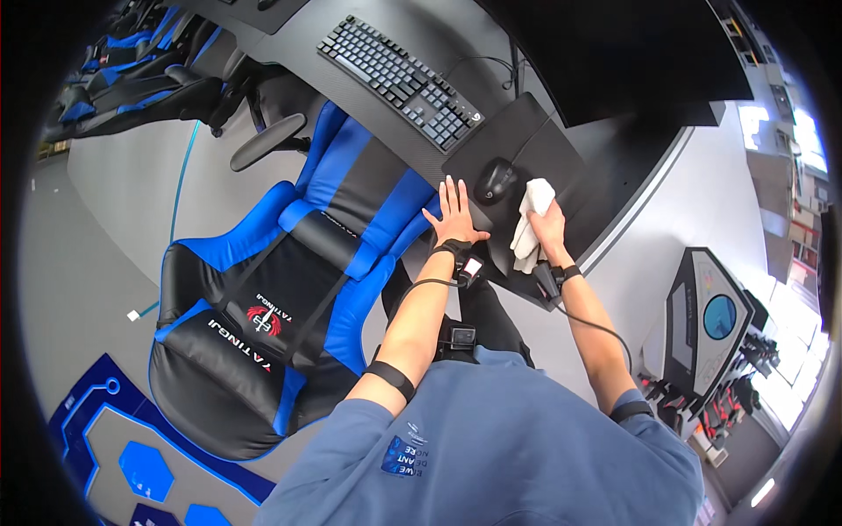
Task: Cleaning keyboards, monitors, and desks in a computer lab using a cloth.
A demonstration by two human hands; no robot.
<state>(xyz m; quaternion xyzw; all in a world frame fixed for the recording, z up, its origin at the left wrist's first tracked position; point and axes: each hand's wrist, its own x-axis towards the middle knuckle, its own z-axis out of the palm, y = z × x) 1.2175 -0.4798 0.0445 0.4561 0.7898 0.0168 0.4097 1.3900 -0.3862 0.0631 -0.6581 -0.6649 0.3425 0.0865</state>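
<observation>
My right hand [549, 223] grips a bunched white cloth [528, 227] over the right part of a dark mouse pad [559, 154]. A black Logitech mouse [496, 181] sits on the pad just left of the cloth, its cable running up towards the monitor. My left hand [455, 214] is spread flat with fingers apart at the desk's front edge, near the pad's lower left corner, and holds nothing. Beyond it, a black keyboard [401, 79] with grey keys lies at a slant on the dark desk [289, 49].
A blue and black gaming chair [276, 283] stands close on my left, its armrest [268, 141] beside the desk edge. A large black monitor [631, 59] overhangs the desk's back. More chairs [145, 72] stand at upper left. A white cable end [133, 315] lies on the floor.
</observation>
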